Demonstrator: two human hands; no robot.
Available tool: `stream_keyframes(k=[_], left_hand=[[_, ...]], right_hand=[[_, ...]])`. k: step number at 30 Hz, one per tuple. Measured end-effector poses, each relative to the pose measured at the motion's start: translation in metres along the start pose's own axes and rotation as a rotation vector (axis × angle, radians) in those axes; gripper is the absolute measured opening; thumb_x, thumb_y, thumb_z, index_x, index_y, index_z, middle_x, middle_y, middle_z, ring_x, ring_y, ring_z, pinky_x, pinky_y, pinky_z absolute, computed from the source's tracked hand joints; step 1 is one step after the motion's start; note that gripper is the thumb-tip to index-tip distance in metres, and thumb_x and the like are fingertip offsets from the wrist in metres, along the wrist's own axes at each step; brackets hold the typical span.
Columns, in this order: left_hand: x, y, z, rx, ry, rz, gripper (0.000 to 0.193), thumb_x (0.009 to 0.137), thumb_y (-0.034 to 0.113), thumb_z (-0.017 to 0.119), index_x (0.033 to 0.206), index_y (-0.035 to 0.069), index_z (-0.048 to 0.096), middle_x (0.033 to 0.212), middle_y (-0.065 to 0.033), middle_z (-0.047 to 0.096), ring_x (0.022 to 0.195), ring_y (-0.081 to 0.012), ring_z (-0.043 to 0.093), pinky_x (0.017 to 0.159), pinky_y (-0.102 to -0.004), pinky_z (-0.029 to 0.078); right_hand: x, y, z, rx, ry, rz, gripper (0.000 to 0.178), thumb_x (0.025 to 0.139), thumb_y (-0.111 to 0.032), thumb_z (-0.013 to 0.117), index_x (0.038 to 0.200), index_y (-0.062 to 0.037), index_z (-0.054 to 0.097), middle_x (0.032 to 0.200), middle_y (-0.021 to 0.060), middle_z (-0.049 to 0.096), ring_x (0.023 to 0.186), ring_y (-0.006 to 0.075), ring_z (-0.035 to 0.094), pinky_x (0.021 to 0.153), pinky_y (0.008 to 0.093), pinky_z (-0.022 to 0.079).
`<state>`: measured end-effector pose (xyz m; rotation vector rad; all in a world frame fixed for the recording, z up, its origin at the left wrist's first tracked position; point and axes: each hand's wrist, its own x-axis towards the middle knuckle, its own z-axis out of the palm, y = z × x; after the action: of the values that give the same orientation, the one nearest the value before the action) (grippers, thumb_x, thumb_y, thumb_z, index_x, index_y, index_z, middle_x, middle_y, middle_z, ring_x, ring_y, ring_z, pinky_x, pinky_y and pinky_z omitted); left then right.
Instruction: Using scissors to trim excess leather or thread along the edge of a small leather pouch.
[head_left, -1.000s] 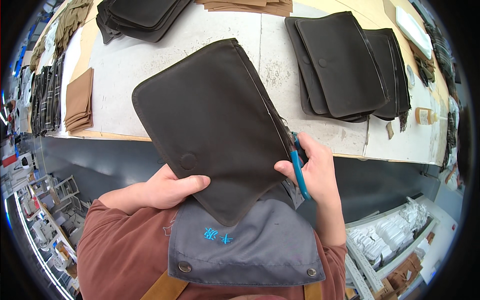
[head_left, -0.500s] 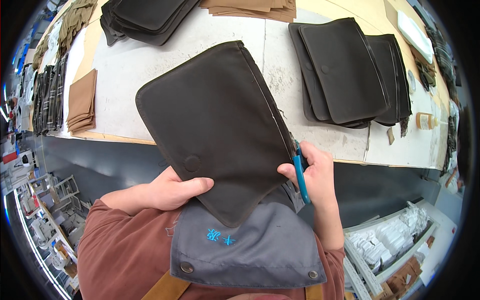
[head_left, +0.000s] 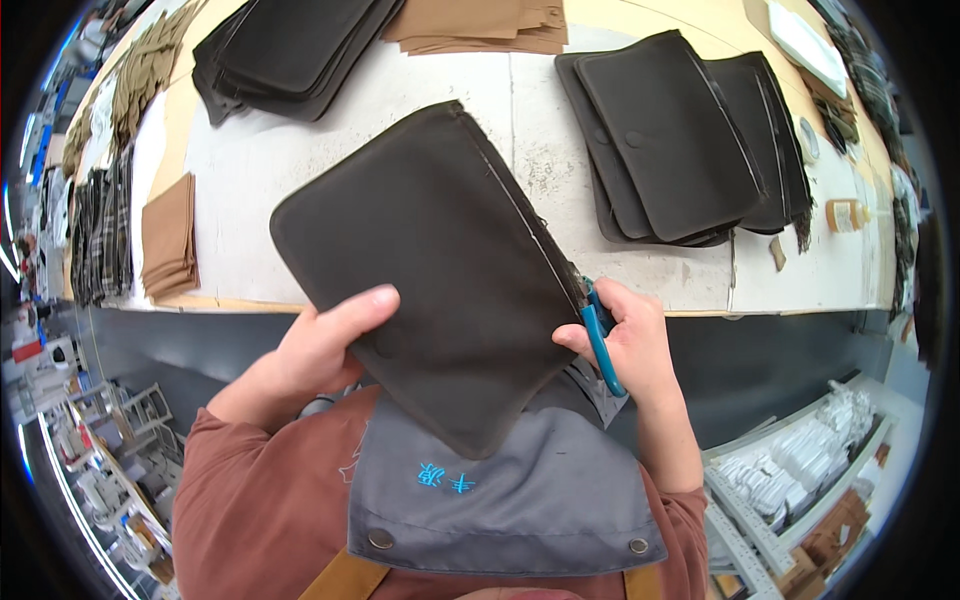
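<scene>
A dark brown-black fabric flap (head_left: pixel 420 260) with rounded corners and a frayed right edge is held up in front of my chest. My left hand (head_left: pixel 325 340) grips its lower left side, the thumb lying on top and the other fingers hidden beneath. At the lower right edge, my right hand (head_left: pixel 635 345) holds teal-handled scissors (head_left: pixel 597 335), its thumb also against the flap. The scissor blades are mostly hidden beside the fraying, so I cannot tell whether they are apart.
On the table (head_left: pixel 420 85) lie dark flap stacks at the far left (head_left: pixel 290 60) and right (head_left: pixel 670 140). Brown fabric pieces (head_left: pixel 480 25), a folded brown pile (head_left: pixel 170 235), plaid cloth (head_left: pixel 105 225) and a small amber bottle (head_left: pixel 846 215) surround them. Below right is a rack of white bundles (head_left: pixel 800 455).
My left hand has slid up along the flap's left side, its thumb now higher and over the round mark. The flap's top has tilted slightly left and down. My right hand still holds the scissors.
</scene>
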<state>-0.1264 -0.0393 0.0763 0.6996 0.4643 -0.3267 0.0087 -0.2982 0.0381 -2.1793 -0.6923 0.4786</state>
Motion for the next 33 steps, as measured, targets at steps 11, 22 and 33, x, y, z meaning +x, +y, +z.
stream_keyframes(k=[11,22,33], left_hand=[[-0.004,-0.011,0.011,0.128,0.195,-0.017,0.044,0.083,0.003,0.049,0.125,-0.002,0.043,0.121,-0.0150,0.053,0.110,-0.0267,0.054,0.095,-0.0408,0.045],[-0.003,-0.008,0.012,0.118,0.198,-0.064,0.042,0.083,0.002,0.050,0.125,-0.003,0.044,0.121,-0.0150,0.054,0.110,-0.0260,0.054,0.094,-0.0397,0.044],[0.001,-0.009,0.012,0.153,0.189,-0.076,0.041,0.083,0.002,0.049,0.124,-0.002,0.045,0.120,-0.0140,0.054,0.108,-0.0253,0.055,0.093,-0.0388,0.045]], right_hand=[[0.008,-0.011,-0.009,-0.051,-0.042,0.051,0.064,0.058,-0.056,0.080,0.058,-0.0043,0.041,0.052,0.0071,0.046,0.046,0.0235,0.047,0.048,0.0319,0.039],[0.010,-0.005,-0.006,-0.030,-0.024,-0.006,0.064,0.056,-0.052,0.083,0.056,-0.0035,0.040,0.051,0.0065,0.042,0.046,0.0202,0.039,0.047,0.0306,0.037],[0.006,0.001,-0.007,0.017,-0.029,0.015,0.062,0.059,-0.049,0.083,0.058,-0.0030,0.041,0.051,0.0067,0.041,0.047,0.0188,0.036,0.047,0.0296,0.037]])
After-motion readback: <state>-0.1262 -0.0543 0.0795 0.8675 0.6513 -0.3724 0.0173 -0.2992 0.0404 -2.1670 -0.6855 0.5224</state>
